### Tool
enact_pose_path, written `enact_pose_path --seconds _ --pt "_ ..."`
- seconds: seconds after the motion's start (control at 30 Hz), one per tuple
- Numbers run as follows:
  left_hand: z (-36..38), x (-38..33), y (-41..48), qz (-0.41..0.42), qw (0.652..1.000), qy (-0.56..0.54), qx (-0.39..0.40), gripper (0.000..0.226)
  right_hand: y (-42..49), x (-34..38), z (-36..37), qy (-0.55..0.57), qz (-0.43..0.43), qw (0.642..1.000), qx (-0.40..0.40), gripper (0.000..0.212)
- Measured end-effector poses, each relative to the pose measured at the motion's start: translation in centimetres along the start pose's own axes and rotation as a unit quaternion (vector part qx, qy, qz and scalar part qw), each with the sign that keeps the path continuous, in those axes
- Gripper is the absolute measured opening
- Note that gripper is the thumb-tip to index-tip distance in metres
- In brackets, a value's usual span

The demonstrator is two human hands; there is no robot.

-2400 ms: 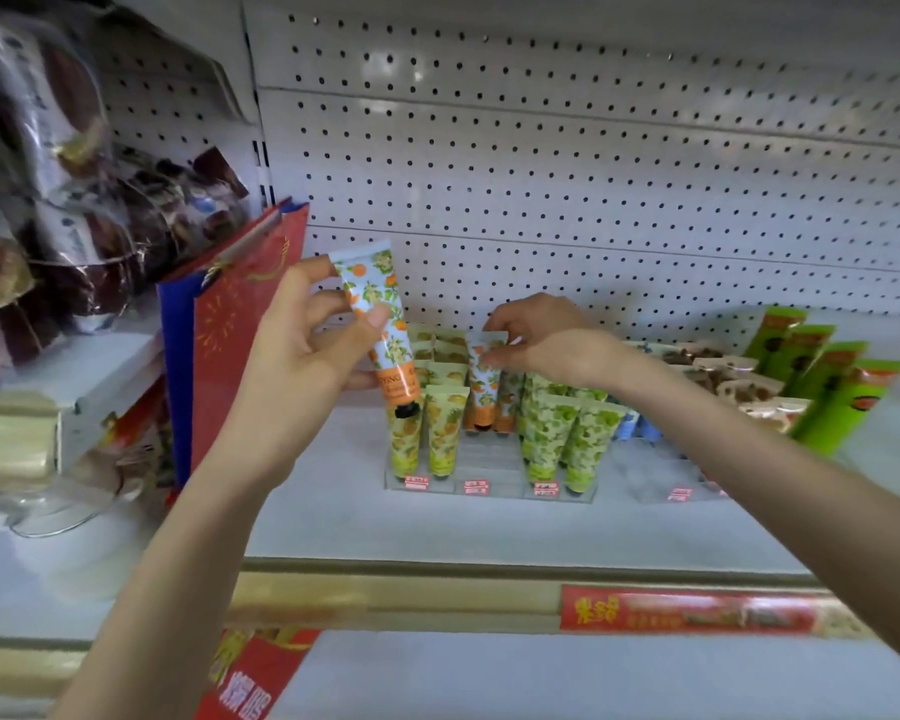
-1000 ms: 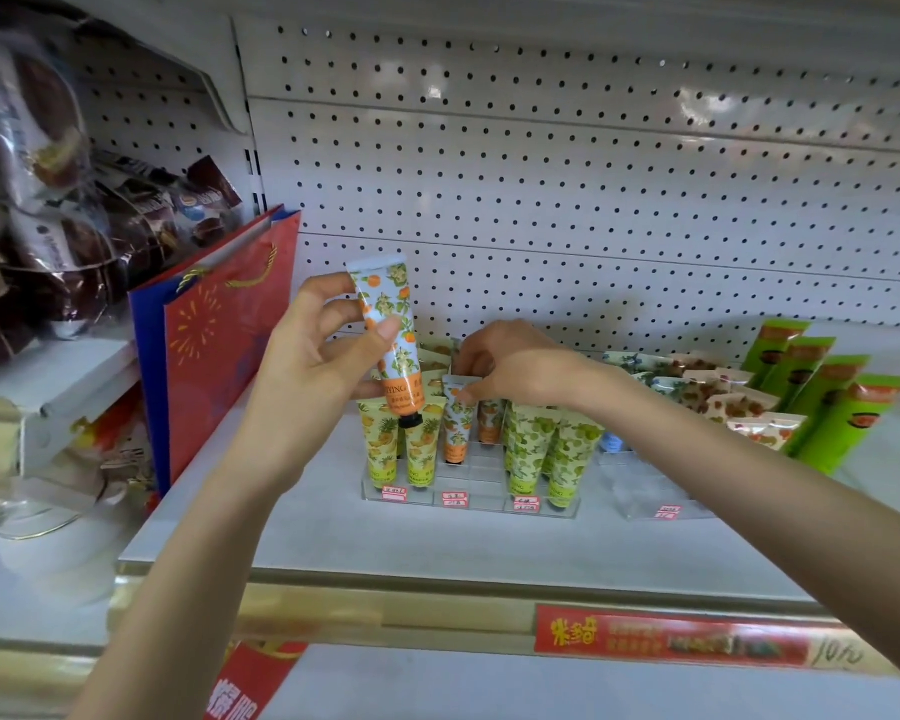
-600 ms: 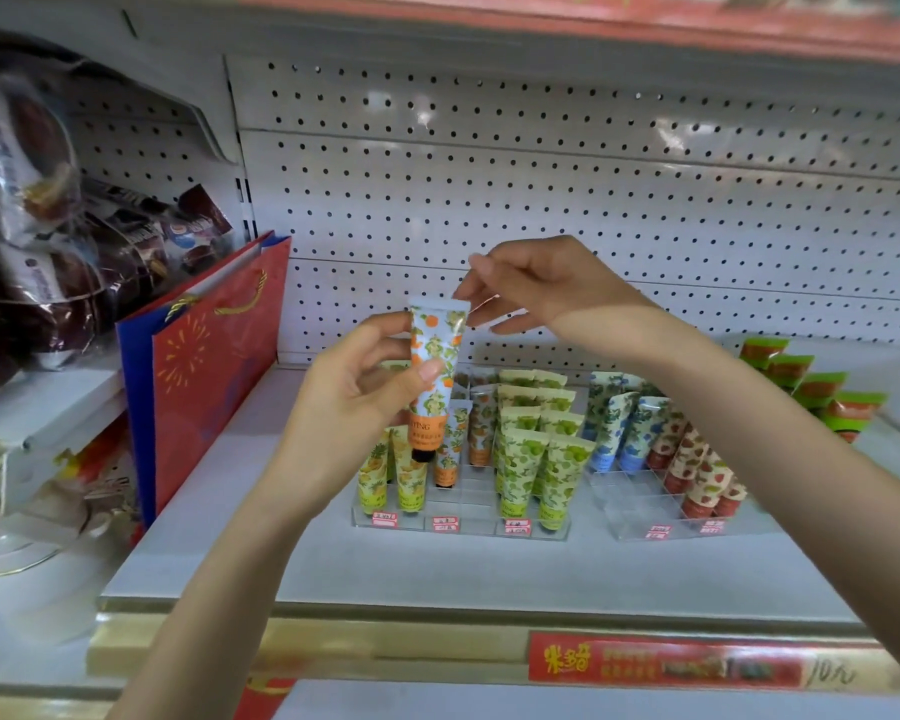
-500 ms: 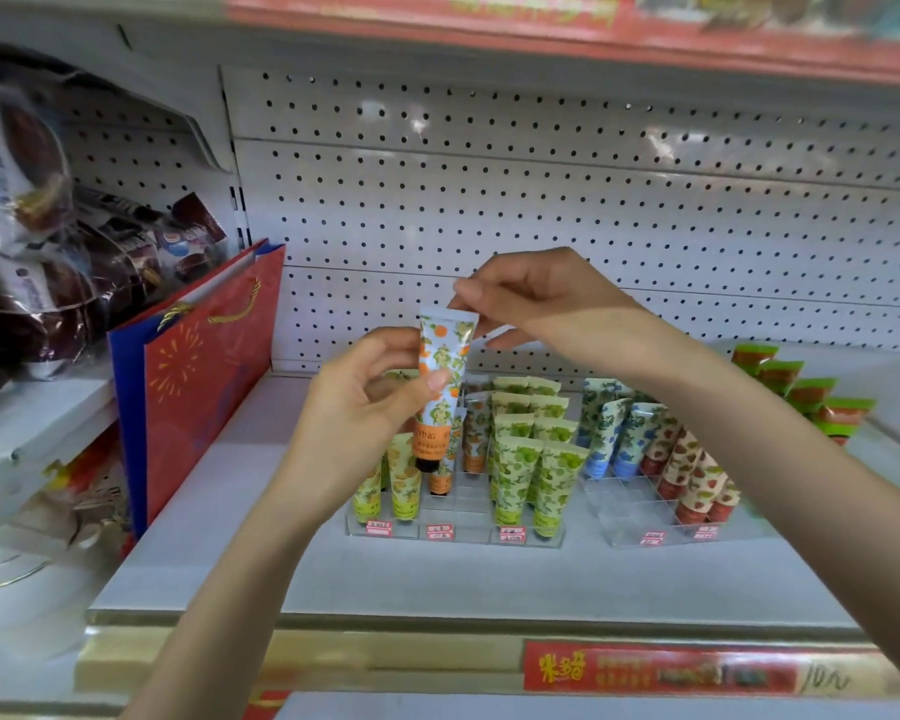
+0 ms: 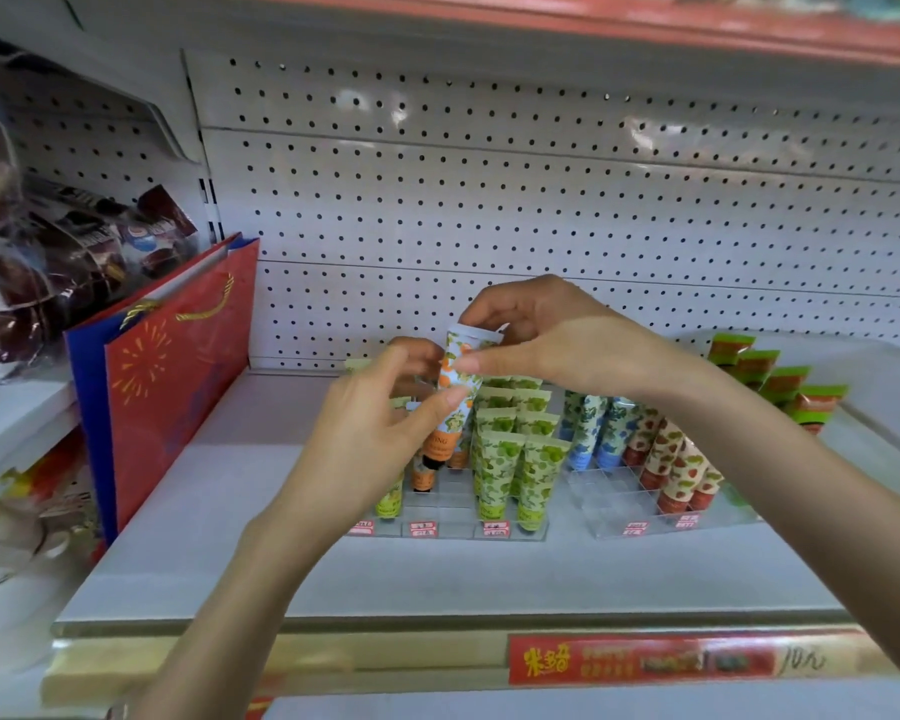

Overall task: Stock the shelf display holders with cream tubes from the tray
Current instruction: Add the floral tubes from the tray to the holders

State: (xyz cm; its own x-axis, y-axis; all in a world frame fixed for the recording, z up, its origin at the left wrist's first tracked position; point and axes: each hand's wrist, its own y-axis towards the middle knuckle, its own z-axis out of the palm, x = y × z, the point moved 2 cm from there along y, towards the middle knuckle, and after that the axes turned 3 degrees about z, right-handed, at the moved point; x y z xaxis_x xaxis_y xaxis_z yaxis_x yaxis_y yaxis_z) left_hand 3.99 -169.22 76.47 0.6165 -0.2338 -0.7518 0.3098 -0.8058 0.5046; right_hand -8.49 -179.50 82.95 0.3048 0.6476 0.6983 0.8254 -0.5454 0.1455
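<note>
Cream tube with the orange print is held over the left display holder on the shelf, crimped end up, cap down, slightly tilted. Its dark cap blurs into the orange tubes standing behind it; it seems to hang clear of the compartments, though I cannot tell for sure. The holder's far left rows are hidden behind the left hand, which grips the tube's middle, thumb across the near face, the other fingers mostly out of sight. The right hand pinches the crimped top between thumb and curled fingers. Green tubes fill the holder's right columns. A second holder stands just to the right, with blue and red-print tubes in its far rows.
</note>
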Motion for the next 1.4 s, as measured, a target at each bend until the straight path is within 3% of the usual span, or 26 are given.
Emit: enact_pose_path --seconds 0.13,0.23,0.33,0.83,1.4 --pt "-1.1 0.6 -1.7 0.028 0.943 0.329 0.033 0.049 0.9 -1.5 0.2 -0.041 0.012 0.999 -0.006 0.014" --pt "-1.1 1.3 -3.2 0.105 0.913 0.39 0.056 0.056 1.7 -2.7 0.8 -0.062 0.027 0.998 0.003 0.014" --pt "-0.7 2.5 -4.7 0.13 0.891 0.428 0.074 0.056 2.5 -3.8 1.5 -0.088 0.042 0.995 0.013 0.014" --pt "1.2 5.3 -9.6 0.095 0.873 0.443 0.178 0.069 3.7 -5.5 4.4 -0.25 0.107 0.961 0.048 0.027" --pt "-0.3 4.4 -9.3 0.08 0.878 0.43 0.193 0.068 3.3 -4.8 3.6 -0.243 0.132 0.96 0.055 0.023"
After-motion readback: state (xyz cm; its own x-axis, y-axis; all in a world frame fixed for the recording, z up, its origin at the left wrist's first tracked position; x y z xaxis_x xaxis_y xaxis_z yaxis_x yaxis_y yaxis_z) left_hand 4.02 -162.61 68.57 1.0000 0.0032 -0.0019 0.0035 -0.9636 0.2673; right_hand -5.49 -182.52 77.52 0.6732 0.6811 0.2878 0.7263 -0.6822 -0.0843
